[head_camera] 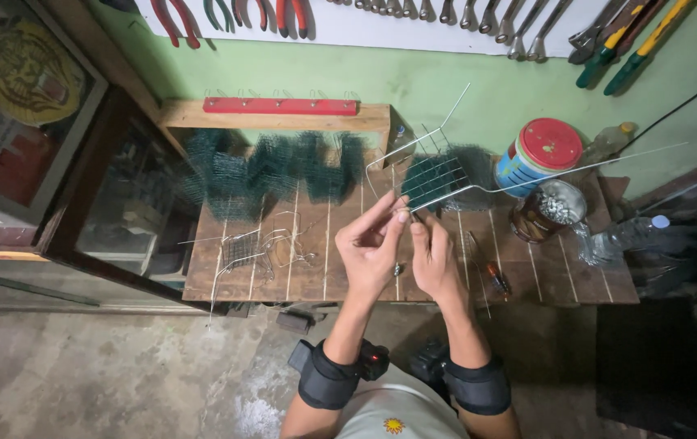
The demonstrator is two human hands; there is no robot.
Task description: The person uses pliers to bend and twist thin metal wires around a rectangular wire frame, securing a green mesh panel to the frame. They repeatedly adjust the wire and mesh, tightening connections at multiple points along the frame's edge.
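Observation:
My left hand (371,242) and my right hand (435,258) meet over the middle of a slatted wooden bench (316,268). Both pinch a bent wire frame with a small wire grid (432,175) held up above the bench. Long silver wire ends stick out from it, one up to the back and one far to the right. The fingertips of both hands close on the frame's near corner. A dark piece of green mesh (466,167) lies just behind the frame.
Folded green mesh (271,167) lies across the bench's back. Loose bent wire pieces (263,244) lie at left. A red-lidded tin (540,154), an open can of small metal bits (556,207), plastic bottles and a screwdriver (495,276) are at right. Pliers and wrenches hang on the wall.

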